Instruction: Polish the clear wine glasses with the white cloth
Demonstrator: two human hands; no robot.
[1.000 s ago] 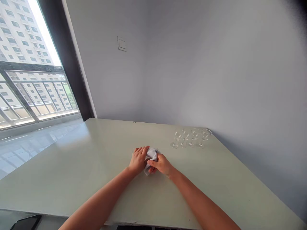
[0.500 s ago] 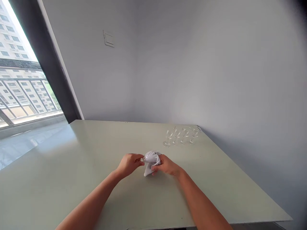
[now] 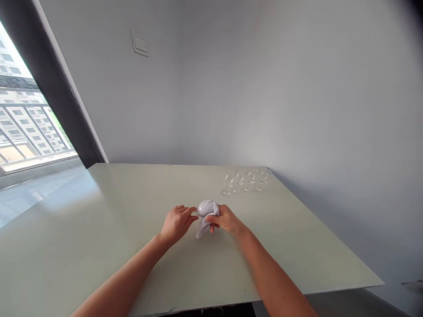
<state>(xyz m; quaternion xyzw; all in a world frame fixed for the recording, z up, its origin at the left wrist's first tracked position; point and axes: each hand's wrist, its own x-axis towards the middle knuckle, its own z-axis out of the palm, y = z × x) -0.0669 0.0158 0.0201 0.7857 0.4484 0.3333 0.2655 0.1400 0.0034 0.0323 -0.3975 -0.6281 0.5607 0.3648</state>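
A clear stemmed glass (image 3: pixel 202 208) lies on its side in the air above the table, its bowl wrapped in and partly filled with a white cloth (image 3: pixel 204 225). My left hand (image 3: pixel 177 223) pinches the glass at its stem end, thumb and fingers closed around it. On the other side, my right hand (image 3: pixel 226 219) grips the cloth at the bowl's mouth, with some fingers hidden in or behind the fabric. One corner of the cloth hangs down below the glass.
Several clear stemmed glasses (image 3: pixel 248 179) stand upright in a row toward the table's far right corner. The pale table (image 3: pixel 125 198) meets grey walls at the back and right. A window with a railing (image 3: pixel 28 127) is at the far left.
The camera view has shifted slightly. My right hand has turned a little at the glass's mouth, and the cloth's hanging corner has changed shape. My left hand keeps its pinch, fingers slightly rearranged.
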